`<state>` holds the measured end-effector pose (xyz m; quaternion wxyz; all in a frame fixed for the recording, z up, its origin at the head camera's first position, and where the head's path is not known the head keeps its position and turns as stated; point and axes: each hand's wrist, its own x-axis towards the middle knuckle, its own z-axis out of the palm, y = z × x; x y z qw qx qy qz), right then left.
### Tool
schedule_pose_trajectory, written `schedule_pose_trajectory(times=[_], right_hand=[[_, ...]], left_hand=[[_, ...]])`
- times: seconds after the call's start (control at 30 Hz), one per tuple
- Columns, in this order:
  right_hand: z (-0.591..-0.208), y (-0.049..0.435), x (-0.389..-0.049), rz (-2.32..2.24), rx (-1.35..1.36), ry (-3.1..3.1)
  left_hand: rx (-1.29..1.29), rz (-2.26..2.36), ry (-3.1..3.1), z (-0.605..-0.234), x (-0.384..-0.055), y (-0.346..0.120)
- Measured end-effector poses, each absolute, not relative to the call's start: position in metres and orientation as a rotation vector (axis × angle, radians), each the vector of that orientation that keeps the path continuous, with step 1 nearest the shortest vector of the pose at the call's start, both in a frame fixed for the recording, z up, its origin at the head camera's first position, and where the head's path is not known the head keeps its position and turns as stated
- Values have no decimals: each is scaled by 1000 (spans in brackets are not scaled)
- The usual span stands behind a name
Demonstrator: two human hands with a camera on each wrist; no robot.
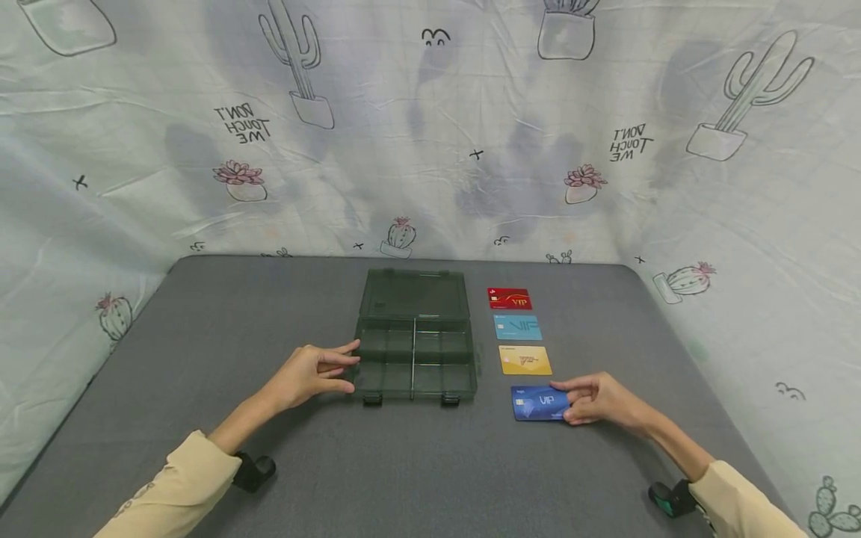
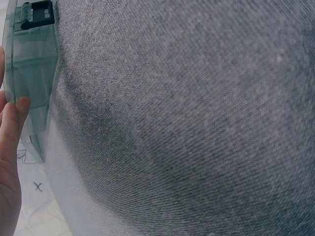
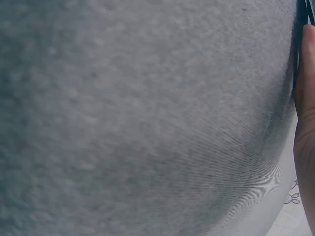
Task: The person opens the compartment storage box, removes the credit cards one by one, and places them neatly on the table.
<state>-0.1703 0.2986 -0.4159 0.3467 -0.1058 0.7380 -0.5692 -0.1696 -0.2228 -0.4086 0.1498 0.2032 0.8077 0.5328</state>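
Note:
A dark green translucent plastic box point(image 1: 444, 362) lies with its lid point(image 1: 413, 294) folded back, its divided compartments facing up. At its left side, the fingertips of my left hand point(image 1: 312, 373) touch the wall, fingers extended; the left wrist view shows them against the box's side point(image 2: 37, 78), near a black latch point(image 2: 39, 14). My right hand point(image 1: 608, 403) holds the right end of a blue VIP card point(image 1: 538, 403), thumb at the near edge and fingers at the far one. Only the thumb side of that hand point(image 3: 306, 98) shows in the right wrist view.
Beyond the blue card, a yellow card point(image 1: 525, 360), a light blue card point(image 1: 516, 327) and a red card point(image 1: 509, 299) lie in a column right of the box. The grey tabletop point(image 1: 269, 314) meets a cactus-print curtain point(image 1: 417, 149) at the back and sides.

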Motion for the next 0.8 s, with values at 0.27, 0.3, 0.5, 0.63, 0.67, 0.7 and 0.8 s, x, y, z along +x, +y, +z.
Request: schedule_pose_trajectory(times=[0.27, 0.3, 0.5, 0.63, 0.67, 0.7, 0.8], right_hand=[[-411, 294, -176, -1391, -354, 1979], [-411, 294, -177, -1382, -365, 1985], [-409, 290, -181, -1301, -429, 2037], [-405, 286, -183, -1244, -472, 2057], [-403, 285, -184, -1231, -480, 2063], [-402, 284, -184, -1216, -486, 2070], [-400, 281, -185, -1181, -493, 2091]], left_hand=[[586, 1530, 2317, -407, -169, -222], [578, 1532, 2314, -407, -169, -222], [574, 1509, 2329, -408, -169, -222], [588, 1491, 2356, -408, -168, -222], [589, 1489, 2361, -408, -168, -222], [597, 1486, 2367, -408, -167, -221], [602, 1486, 2376, -408, -167, -221]])
